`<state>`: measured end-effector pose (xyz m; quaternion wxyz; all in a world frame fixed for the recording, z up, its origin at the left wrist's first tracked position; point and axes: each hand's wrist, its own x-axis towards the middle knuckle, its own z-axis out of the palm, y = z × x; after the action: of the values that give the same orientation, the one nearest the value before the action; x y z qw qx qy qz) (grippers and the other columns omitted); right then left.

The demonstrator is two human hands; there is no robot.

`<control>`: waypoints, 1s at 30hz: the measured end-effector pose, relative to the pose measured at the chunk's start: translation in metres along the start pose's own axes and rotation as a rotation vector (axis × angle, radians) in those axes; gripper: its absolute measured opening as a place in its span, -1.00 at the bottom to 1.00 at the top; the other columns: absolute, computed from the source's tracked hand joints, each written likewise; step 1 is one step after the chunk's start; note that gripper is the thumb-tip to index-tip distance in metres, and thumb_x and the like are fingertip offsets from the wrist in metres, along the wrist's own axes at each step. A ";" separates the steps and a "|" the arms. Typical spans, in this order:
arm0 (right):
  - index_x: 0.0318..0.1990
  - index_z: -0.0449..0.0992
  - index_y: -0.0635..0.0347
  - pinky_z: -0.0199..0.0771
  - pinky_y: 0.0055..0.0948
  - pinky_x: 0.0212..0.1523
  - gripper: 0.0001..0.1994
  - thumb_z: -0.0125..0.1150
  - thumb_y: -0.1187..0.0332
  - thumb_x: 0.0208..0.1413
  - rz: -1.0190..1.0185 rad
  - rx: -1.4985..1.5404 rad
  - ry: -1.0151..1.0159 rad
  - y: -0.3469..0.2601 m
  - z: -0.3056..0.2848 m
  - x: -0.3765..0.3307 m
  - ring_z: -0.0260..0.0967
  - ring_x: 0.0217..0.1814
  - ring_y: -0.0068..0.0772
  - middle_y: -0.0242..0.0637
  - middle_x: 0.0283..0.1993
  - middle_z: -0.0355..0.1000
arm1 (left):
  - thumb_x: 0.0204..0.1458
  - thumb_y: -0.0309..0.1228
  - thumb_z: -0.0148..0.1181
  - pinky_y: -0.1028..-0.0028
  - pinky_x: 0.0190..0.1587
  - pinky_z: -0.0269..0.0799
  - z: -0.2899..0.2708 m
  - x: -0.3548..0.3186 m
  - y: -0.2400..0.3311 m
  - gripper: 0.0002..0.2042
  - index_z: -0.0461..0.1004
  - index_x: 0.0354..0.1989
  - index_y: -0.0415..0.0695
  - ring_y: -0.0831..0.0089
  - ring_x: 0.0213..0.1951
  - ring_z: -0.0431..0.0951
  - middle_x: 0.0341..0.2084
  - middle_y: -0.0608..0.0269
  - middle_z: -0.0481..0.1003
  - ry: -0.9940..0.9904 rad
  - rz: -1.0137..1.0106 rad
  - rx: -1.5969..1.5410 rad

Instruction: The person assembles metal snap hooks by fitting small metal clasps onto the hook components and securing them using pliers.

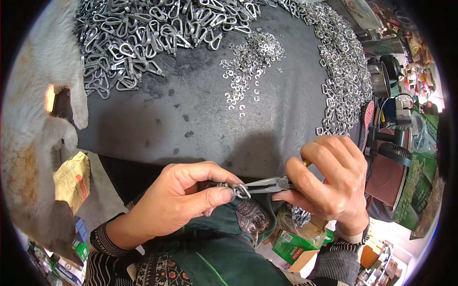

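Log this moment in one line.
left hand: pinches metal piece | right hand: holds pliers at it | table: heaped metal parts

Silvery-grey pliers (pixel 282 183), dark grey tabletop (pixel 200 112), green apron (pixel 224 262), black-and-cream striped cuffs (pixel 104 237)

An informal workshop for metal parts, with homely touches.
The dark grey, smudged worktop (pixel 286 119) carries loose heaps: silvery pear-shaped metal snap hooks (pixel 157 33) at its far left, small silvery C-shaped metal rings (pixel 265 47) at its far middle, and silvery D-shaped metal links (pixel 341 71) along its right. Grey metal pliers (pixel 282 183) are gripped in the right hand (pixel 331 176) near its front edge. To its right crowd green printed packaging (pixel 415 193) and a pink, oval-headed hairbrush (pixel 368 114); to its left are a white-and-ginger furry cat (pixel 28 105) and a crumpled yellow sack (pixel 72 178). Whether someone lives here is unclear.
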<state>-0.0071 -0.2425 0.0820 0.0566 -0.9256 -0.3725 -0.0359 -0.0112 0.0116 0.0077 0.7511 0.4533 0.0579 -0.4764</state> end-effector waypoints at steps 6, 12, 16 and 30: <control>-0.35 0.49 0.12 0.26 -0.39 -0.45 -0.67 0.35 0.06 -0.08 -0.051 0.027 0.022 0.004 -0.001 -0.002 0.33 -0.40 -0.37 -0.35 -0.42 0.33 | 0.14 -0.53 0.24 0.66 -0.47 0.26 0.002 0.007 -0.004 -0.84 0.56 -0.14 -0.33 0.69 -0.48 0.37 -0.31 0.27 0.50 -0.056 0.097 0.038; -0.34 0.49 0.14 0.17 -0.40 -0.49 -0.67 0.36 0.09 -0.09 0.012 0.082 -0.030 -0.007 -0.003 -0.018 0.26 -0.46 -0.40 -0.39 -0.45 0.30 | 0.11 -0.58 0.22 0.65 -0.50 0.28 0.006 0.005 -0.003 -0.90 0.57 -0.22 -0.32 0.70 -0.52 0.38 -0.35 0.25 0.52 -0.078 0.163 0.265; -0.25 0.49 0.19 0.23 -0.33 -0.39 -0.66 0.40 0.23 -0.17 0.159 0.196 -0.126 -0.016 -0.003 -0.026 0.30 -0.38 -0.29 -0.38 -0.45 0.26 | 0.07 -0.64 0.17 0.65 -0.50 0.28 0.008 -0.011 -0.001 -0.79 0.52 -0.11 -0.30 0.70 -0.51 0.41 -0.35 0.27 0.55 -0.046 0.019 0.348; -0.31 0.53 0.22 0.44 -0.22 -0.35 -0.79 0.33 0.56 -0.19 0.574 -0.119 0.207 0.056 0.059 -0.079 0.43 -0.37 -0.14 -0.23 -0.41 0.42 | 0.16 -0.62 0.09 0.66 -0.40 0.35 0.001 -0.008 -0.017 -0.70 0.54 0.06 -0.20 0.71 -0.50 0.42 -0.33 0.29 0.62 0.091 0.165 0.352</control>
<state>-0.0239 -0.3291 0.0102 0.0478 -0.9861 -0.0856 -0.1345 -0.0293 0.0144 0.0016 0.6934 0.6019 -0.0300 -0.3950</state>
